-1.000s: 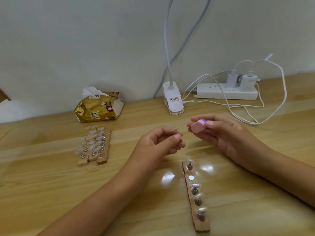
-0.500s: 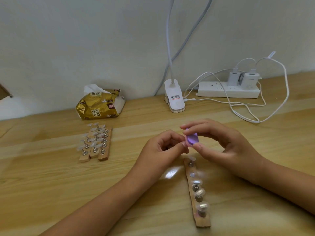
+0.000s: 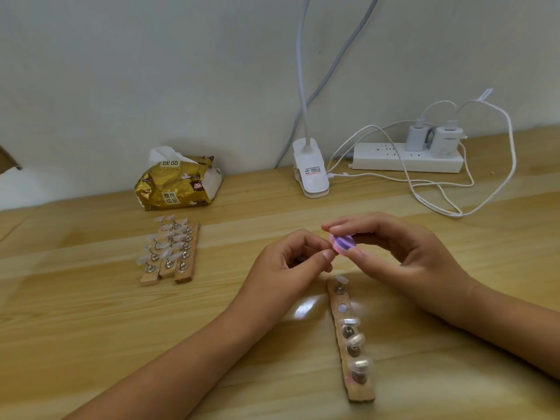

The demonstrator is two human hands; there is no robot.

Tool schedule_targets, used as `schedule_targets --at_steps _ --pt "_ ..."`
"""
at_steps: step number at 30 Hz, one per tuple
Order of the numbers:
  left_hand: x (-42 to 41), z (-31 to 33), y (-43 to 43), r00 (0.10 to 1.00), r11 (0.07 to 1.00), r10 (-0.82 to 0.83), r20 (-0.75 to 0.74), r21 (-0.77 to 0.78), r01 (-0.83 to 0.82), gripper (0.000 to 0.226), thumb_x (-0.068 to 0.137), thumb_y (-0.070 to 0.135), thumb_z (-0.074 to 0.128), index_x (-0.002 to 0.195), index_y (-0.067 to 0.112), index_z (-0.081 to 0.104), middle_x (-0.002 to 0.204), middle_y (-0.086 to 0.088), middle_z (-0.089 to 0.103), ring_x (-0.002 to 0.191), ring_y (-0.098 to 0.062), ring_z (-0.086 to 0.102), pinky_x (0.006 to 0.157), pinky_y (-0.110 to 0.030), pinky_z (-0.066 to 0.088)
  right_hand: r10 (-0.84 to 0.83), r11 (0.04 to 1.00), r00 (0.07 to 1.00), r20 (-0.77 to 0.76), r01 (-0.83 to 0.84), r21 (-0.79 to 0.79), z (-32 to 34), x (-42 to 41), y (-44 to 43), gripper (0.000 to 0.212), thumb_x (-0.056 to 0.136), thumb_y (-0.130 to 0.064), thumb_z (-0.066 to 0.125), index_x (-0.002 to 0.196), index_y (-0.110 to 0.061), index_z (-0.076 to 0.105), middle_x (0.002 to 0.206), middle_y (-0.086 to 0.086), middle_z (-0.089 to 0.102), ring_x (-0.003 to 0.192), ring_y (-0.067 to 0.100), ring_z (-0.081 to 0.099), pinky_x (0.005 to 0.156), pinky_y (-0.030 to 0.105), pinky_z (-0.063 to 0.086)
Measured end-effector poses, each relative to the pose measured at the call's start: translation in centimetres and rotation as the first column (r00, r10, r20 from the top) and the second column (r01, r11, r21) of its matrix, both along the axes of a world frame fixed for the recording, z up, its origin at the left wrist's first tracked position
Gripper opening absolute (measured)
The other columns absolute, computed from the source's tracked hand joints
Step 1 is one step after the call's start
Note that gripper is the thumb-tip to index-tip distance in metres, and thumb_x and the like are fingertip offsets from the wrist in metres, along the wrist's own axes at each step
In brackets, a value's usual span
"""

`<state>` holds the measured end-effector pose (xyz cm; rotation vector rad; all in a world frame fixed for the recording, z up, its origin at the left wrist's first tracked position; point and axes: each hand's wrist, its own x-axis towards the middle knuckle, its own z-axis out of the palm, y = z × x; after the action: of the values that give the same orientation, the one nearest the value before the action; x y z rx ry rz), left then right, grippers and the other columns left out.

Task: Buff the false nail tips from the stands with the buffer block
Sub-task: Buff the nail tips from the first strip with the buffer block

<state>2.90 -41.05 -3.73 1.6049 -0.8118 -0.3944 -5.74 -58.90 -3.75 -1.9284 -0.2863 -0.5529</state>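
Note:
My right hand (image 3: 403, 253) pinches a small pink and purple buffer block (image 3: 343, 243) between thumb and fingers. My left hand (image 3: 291, 265) is curled beside it, thumb and fingertips pinched together against the block; a nail tip there is hidden by the fingers. Below the hands a wooden stand strip (image 3: 351, 344) lies on the table, carrying several metal pegs with clear nail tips and one bare spot. Three more stand strips (image 3: 169, 253) full of clear nail tips lie side by side at the left.
A gold tissue pack (image 3: 175, 180) sits behind the left strips. A white clip lamp base (image 3: 310, 171) stands at the back centre. A power strip (image 3: 406, 159) with two chargers and loose white cables (image 3: 439, 189) occupies the back right of the wooden table (image 3: 91, 328).
My right hand brought the buffer block left and down to meet my left hand's pinched fingertips; the block turned from its pink end to its purple face.

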Motion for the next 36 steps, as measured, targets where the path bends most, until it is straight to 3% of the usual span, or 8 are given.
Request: schedule_targets --at_steps 3,7,11,15,19,25,33,36 --pt "-0.07 -0.02 -0.12 1.0 1.0 0.011 0.003 -0.003 -0.011 0.008 0.087 0.02 0.064 0.087 0.018 0.071 0.086 -0.005 0.072 0.078 -0.011 0.064 0.081 -0.035 0.053 -0.012 0.996 0.993 -0.121 0.022 0.085 0.18 0.2 -0.15 0.025 0.088 -0.033 0.068 0.108 -0.017 0.07 0.107 -0.002 0.074 0.104 0.011 0.069 0.095 0.032 0.054" --pt "-0.08 -0.07 -0.19 1.0 1.0 0.014 0.019 0.009 -0.014 0.009 0.088 0.022 0.064 0.089 0.018 0.072 0.078 -0.001 0.069 0.076 -0.015 0.063 0.077 -0.033 0.051 -0.012 0.997 0.998 0.057 0.017 -0.082 0.08 0.04 0.51 0.023 0.09 -0.022 0.07 0.11 -0.01 0.068 0.111 0.0 0.071 0.107 0.015 0.067 0.093 0.026 0.053" --pt "-0.16 -0.2 -0.3 0.999 0.999 0.028 0.034 0.023 -0.029 0.012 0.086 0.028 0.061 0.082 0.025 0.072 0.076 0.0 0.07 0.075 -0.009 0.064 0.078 -0.03 0.052 -0.024 0.997 0.986 -0.163 0.036 0.069 0.35 0.42 0.23 0.028 0.085 -0.031 0.064 0.108 -0.017 0.07 0.103 -0.002 0.074 0.101 0.008 0.069 0.093 0.028 0.054" --pt "-0.17 -0.25 -0.22 0.999 1.0 0.006 0.034 -0.022 -0.005 0.007 0.09 0.016 0.066 0.088 0.021 0.071 0.085 0.001 0.072 0.084 -0.012 0.068 0.08 -0.025 0.054 0.001 0.996 0.994 -0.111 0.009 0.092 0.42 0.0 0.27 0.03 0.088 -0.026 0.064 0.114 -0.012 0.069 0.11 0.0 0.073 0.105 0.012 0.069 0.091 0.021 0.053" --pt "0.05 -0.09 -0.16 0.998 0.998 0.029 -0.057 -0.052 -0.032 0.012 0.08 0.034 0.068 0.086 0.024 0.072 0.078 0.004 0.073 0.076 -0.005 0.065 0.076 -0.019 0.052 -0.03 0.982 0.984 -0.173 0.061 0.176 0.46 0.73 0.01 0.029 0.085 -0.024 0.063 0.113 -0.016 0.068 0.11 -0.007 0.073 0.106 0.005 0.067 0.087 0.012 0.048" --pt "0.14 -0.04 0.01 0.997 0.996 -0.023 -0.079 -0.086 0.016 0.012 0.083 0.031 0.07 0.093 0.024 0.072 0.091 0.001 0.075 0.087 -0.006 0.066 0.08 -0.017 0.05 -0.065 0.954 0.995 -0.081 0.085 0.287 0.82 0.78 -0.26 0.029 0.083 -0.024 0.066 0.112 -0.019 0.068 0.115 -0.003 0.071 0.114 0.008 0.064 0.088 0.011 0.048" --pt "0.23 -0.13 -0.35 0.999 0.997 -0.007 -0.04 -0.075 0.004 0.012 0.089 0.023 0.064 0.086 0.034 0.069 0.083 0.004 0.072 0.082 -0.009 0.065 0.075 -0.02 0.05 0.018 0.998 0.99 0.139 -0.009 -0.068 0.4 -0.02 0.25 0.022 0.094 -0.018 0.063 0.115 -0.013 0.066 0.121 0.009 0.057 0.118 0.023 0.06 0.096 0.028 0.052" --pt "0.32 -0.21 -0.25 1.0 0.998 -0.003 -0.022 -0.055 0.002 0.012 0.092 0.017 0.062 0.088 0.026 0.068 0.078 0.009 0.069 0.077 -0.003 0.062 0.073 -0.019 0.05 -0.01 0.999 1.0 0.021 0.011 -0.042 0.27 0.36 0.21 0.019 0.094 -0.024 0.066 0.111 -0.016 0.068 0.113 0.001 0.062 0.111 0.019 0.062 0.094 0.031 0.055"
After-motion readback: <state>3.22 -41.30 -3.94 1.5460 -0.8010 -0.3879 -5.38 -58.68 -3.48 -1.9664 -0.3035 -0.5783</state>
